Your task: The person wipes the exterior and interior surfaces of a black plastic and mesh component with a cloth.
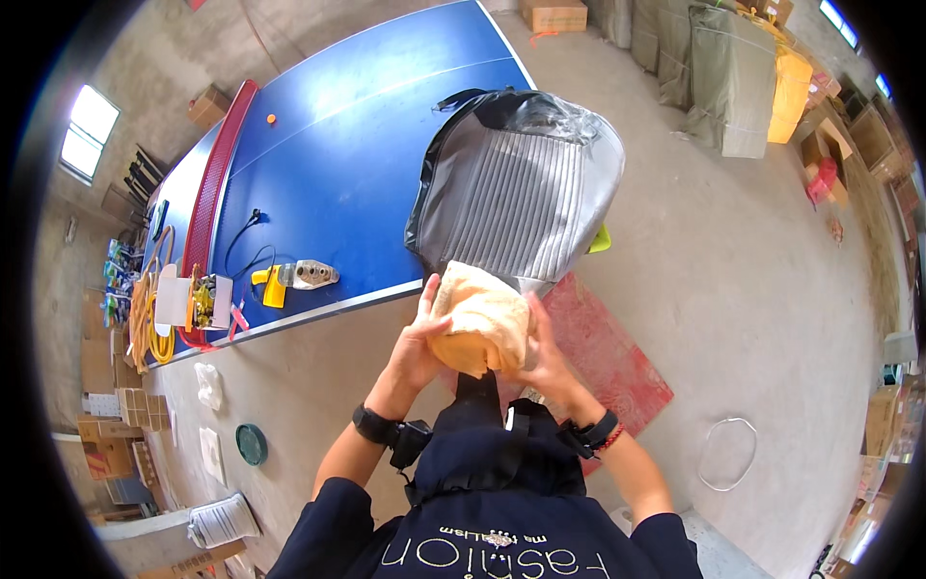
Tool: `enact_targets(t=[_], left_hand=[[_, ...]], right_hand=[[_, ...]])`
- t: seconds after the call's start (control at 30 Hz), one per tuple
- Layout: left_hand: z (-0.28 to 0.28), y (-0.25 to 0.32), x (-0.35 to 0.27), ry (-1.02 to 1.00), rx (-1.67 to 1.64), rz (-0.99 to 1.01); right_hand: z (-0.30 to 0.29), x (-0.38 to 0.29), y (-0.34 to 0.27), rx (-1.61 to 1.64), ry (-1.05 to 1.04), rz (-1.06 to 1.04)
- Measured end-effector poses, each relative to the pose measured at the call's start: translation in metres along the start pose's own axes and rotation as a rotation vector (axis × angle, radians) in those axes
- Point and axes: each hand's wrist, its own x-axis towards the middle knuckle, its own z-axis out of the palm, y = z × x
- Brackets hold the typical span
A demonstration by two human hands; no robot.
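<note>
Between my two hands is a folded light-orange cloth [483, 307], apparently a towel. My left hand [423, 336] grips its left side, thumb on top and fingers pointing up. The right side is held by my right hand [541, 347], its lower fingers partly hidden by the cloth. Just beyond the cloth lies a grey and black seat cover [514, 195] with a ribbed middle panel. Its top end looks shiny and wrinkled. It rests at the right end of the blue table-tennis table [333, 152], reaching past the edge.
On the table are a red net [213, 174], an orange ball [271, 119], a yellow-handled power tool [273, 284] with a black cord, and a white box [211, 300] of small items. A red mat [615, 362] and a wire ring [727, 454] lie on the floor.
</note>
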Motion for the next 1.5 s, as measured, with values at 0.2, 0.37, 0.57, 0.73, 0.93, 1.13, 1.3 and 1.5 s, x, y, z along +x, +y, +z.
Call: enact_targets(t=[0.2, 0.37, 0.57, 0.73, 0.93, 1.13, 1.3, 1.5], left_hand=[[-0.025, -0.010, 0.001, 0.026, 0.183, -0.054], [-0.046, -0.011, 0.002, -0.011, 0.736, -0.015], [-0.051, -0.022, 0.018, 0.100, 1.354, -0.175], [-0.084, -0.040, 0.029, 0.036, 1.663, 0.012], [-0.091, -0.046, 0.054, -0.008, 1.238, -0.168], [-0.106, -0.015, 0.123, -0.087, 1.137, -0.082], [-0.093, 0.029, 0.188, -0.187, 1.197, -0.184], [-0.134, 0.045, 0.232, -0.344, 1.687, 0.066]], right_hand=[[0.025, 0.001, 0.033, 0.258, 0.169, 0.109], [0.001, 0.000, 0.034, 0.276, 0.074, 0.239], [-0.020, -0.008, 0.035, 0.323, 0.095, 0.532], [-0.029, -0.017, 0.054, 0.247, 0.126, 0.679], [-0.039, -0.008, 0.080, -0.005, 0.255, 0.490], [-0.021, 0.070, 0.046, -0.514, 0.117, 0.237], [-0.019, 0.151, 0.059, -0.955, 0.068, 0.428], [-0.006, 0.199, 0.095, -1.216, -0.004, 0.286]])
